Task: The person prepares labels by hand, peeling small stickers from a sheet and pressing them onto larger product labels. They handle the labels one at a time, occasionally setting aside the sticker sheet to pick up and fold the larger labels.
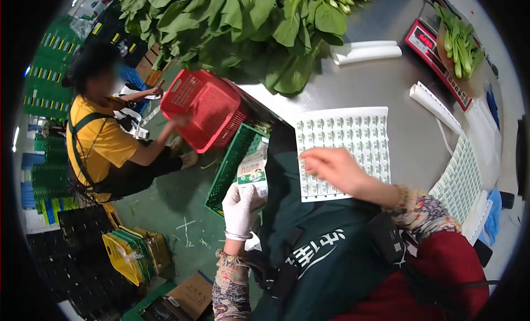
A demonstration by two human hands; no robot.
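My left hand, in a white glove, is closed on a strip of printed labels with white and green sections, held up off the table's near edge. My right hand, ungloved, hovers over or touches a sheet of stickers on the metal table. Its fingers are bent and pressed together; whether a small sticker sits between them is too small to make out. Rows of small green-and-white stickers cover the sheet.
Leafy greens are heaped at the table's far side. A red scale carries a bunch of greens. More sticker sheets lie right. A person in yellow handles a red basket; a green crate stands below the table.
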